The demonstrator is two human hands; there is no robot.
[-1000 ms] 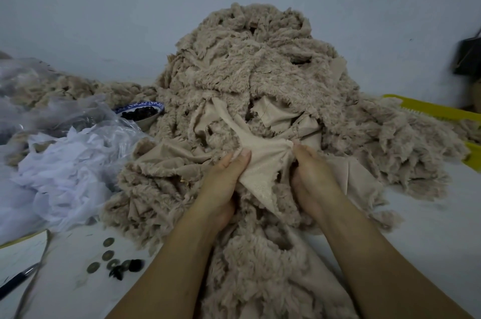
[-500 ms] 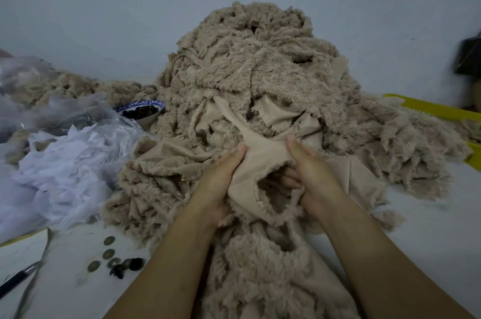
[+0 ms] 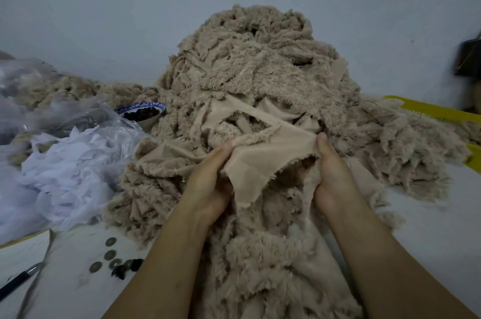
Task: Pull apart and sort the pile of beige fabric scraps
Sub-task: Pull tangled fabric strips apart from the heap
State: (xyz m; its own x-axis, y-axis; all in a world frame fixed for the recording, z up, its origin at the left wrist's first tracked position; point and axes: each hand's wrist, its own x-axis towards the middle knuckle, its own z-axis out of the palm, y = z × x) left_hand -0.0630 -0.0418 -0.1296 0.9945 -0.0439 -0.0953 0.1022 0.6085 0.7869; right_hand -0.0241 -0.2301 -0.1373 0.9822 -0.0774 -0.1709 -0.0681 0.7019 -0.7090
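Pale wall (image 3: 104, 19) behind, and a white surface (image 3: 429, 227) heaped with fleece. Far left lies crumpled white plastic (image 3: 65, 167), then a blue-rimmed bowl (image 3: 145, 113) against the pile (image 3: 260, 71) of beige scraps. At the pile's near foot, the left hand (image 3: 210, 183) pinches one corner of a smooth-backed scrap (image 3: 270, 154). The right hand (image 3: 330, 175) pinches the opposite corner, thumb on top. The scrap spans crosswise between them, its far edge trailing up into the heap, so I'd guess the pull goes toward the person. A yellow tray (image 3: 426, 109) sits far right.
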